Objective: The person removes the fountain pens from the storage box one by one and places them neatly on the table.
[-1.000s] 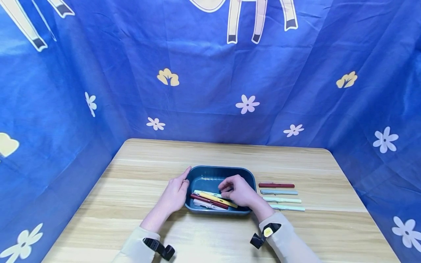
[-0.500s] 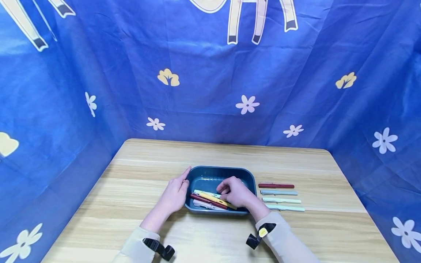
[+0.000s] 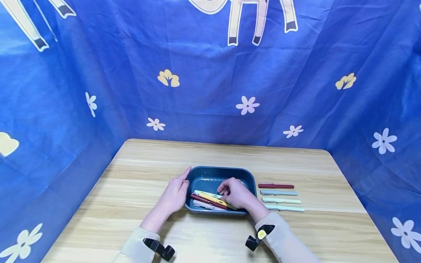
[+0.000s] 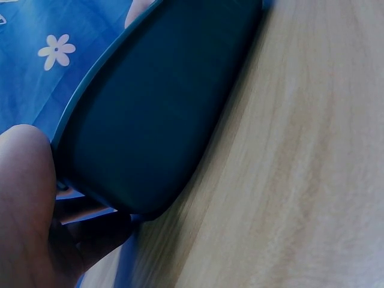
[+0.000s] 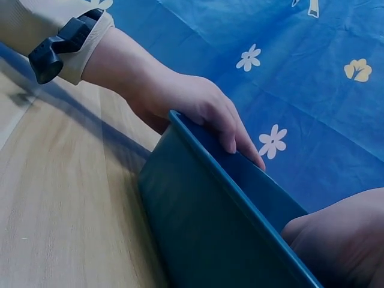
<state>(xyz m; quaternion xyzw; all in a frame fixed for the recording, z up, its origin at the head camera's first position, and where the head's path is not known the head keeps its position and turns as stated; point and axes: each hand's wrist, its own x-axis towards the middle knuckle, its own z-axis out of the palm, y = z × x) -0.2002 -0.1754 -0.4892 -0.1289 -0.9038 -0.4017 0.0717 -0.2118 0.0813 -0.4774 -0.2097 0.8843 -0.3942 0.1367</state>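
Observation:
My left hand (image 3: 175, 193) grips the left end of a dark teal plastic box (image 3: 227, 168), thumb at the rim and fingers round its outer wall in the left wrist view. Inside the box lie a mint pen (image 3: 201, 192), a yellow pen (image 3: 210, 197), a dark red pen (image 3: 204, 200) and a pale lilac pen (image 3: 204, 204). Reaching into the box, my right hand (image 3: 239, 193) has bent fingers over the right ends of the mint and yellow pens. Whether it pinches one is unclear. The right wrist view hides its fingertips behind the box wall.
Right of the box lie a dark red pen (image 3: 276, 186), a blue-grey pen (image 3: 279, 192), a pale green pen (image 3: 281, 200) and a mint pen (image 3: 287, 208), roughly parallel. The wooden table (image 3: 131, 212) meets a blue printed cloth (image 3: 204, 120) at the back and sides.
My right hand has shifted slightly left inside the box, its thumb moving onto the yellow pen. My left hand, the box and the pens outside stay in place.

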